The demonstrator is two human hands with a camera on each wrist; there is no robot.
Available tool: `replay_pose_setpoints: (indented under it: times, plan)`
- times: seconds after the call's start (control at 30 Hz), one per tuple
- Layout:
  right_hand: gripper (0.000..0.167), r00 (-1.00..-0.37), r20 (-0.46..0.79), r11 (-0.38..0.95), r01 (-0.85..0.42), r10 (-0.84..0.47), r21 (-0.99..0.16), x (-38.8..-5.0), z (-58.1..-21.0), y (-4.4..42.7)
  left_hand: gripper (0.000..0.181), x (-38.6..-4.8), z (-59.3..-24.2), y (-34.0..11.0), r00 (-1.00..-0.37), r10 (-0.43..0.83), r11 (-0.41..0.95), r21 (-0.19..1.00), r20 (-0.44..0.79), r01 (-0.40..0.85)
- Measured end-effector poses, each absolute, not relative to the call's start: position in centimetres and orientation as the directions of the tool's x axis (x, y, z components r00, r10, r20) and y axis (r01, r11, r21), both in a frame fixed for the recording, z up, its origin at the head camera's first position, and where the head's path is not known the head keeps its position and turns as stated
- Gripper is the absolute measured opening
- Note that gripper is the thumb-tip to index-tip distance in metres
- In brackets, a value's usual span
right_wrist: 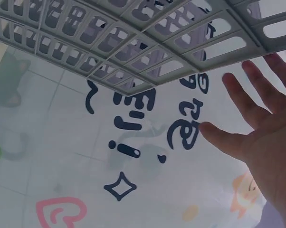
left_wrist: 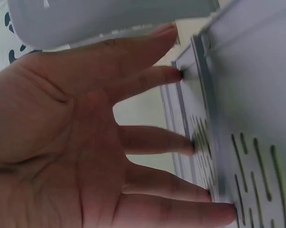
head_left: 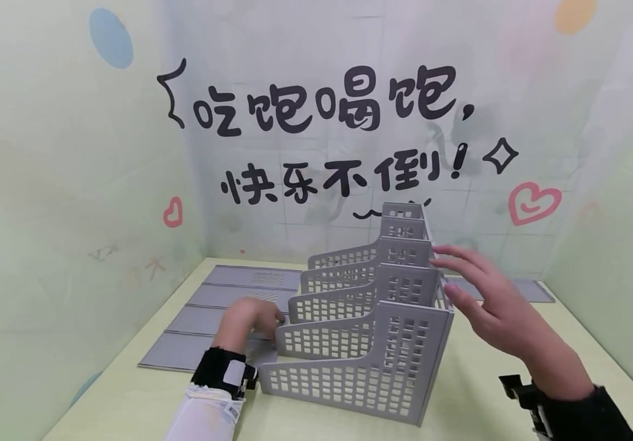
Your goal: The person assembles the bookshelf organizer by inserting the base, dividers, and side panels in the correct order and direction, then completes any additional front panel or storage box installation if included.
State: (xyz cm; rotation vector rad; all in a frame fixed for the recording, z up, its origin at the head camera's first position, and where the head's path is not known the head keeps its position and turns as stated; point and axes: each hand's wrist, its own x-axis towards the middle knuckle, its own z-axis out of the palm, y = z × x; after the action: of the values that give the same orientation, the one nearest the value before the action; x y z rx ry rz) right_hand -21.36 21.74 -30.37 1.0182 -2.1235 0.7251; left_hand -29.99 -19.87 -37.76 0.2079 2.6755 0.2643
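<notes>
A grey file rack [head_left: 379,361] with several perforated dividers stands upright on the table, its tall ends toward the right. My left hand [head_left: 252,318] is beside the low ends of the dividers, over flat grey panels [head_left: 195,321]. In the left wrist view the left hand [left_wrist: 86,137] has its fingers spread, fingertips at a slotted panel [left_wrist: 252,99], while a grey divider [left_wrist: 109,21] passes above the thumb. On the other side, my right hand [head_left: 506,312] has extended fingers at the rack's tall back. The right wrist view shows these fingers [right_wrist: 245,99] by the rack's lattice [right_wrist: 143,38].
The pale yellow table [head_left: 481,392] extends around the rack. Another grey panel [head_left: 523,291] lies behind the right hand. A printed backdrop [head_left: 294,55] with black lettering encloses the back and sides.
</notes>
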Motion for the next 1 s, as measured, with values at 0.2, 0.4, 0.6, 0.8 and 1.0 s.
replay_pose_setpoints:
  times: [0.2,0.4,0.6,0.8,1.0]
  plan:
    - [0.037,0.068,0.885,0.5,-0.804,-0.461,0.323,-17.2,-27.9,17.5,0.057,-30.2,-37.4,-18.7,-0.892,0.174,0.973,0.215,-0.417,0.09]
    - [0.025,-0.051,0.703,0.478,-0.768,-0.71,0.426,-13.8,-30.0,12.6,0.055,-30.0,-37.1,-18.0,-0.885,0.177,0.968,0.241,-0.431,0.076]
    - [0.022,-0.353,0.487,0.572,-0.696,-0.799,0.434,-14.9,-34.1,10.7,0.064,-29.2,-37.5,-16.8,-0.869,0.203,0.968,0.226,-0.452,0.109]
    - [0.015,-0.519,0.324,0.611,-0.688,-0.791,0.391,-16.8,-36.6,10.0,0.066,-28.7,-38.0,-14.8,-0.864,0.222,0.973,0.164,-0.452,0.164]
    - [0.022,-0.553,0.314,0.636,-0.678,-0.772,0.369,-18.1,-37.2,10.3,0.058,-28.6,-37.9,-13.3,-0.871,0.247,0.969,0.1,-0.426,0.226]
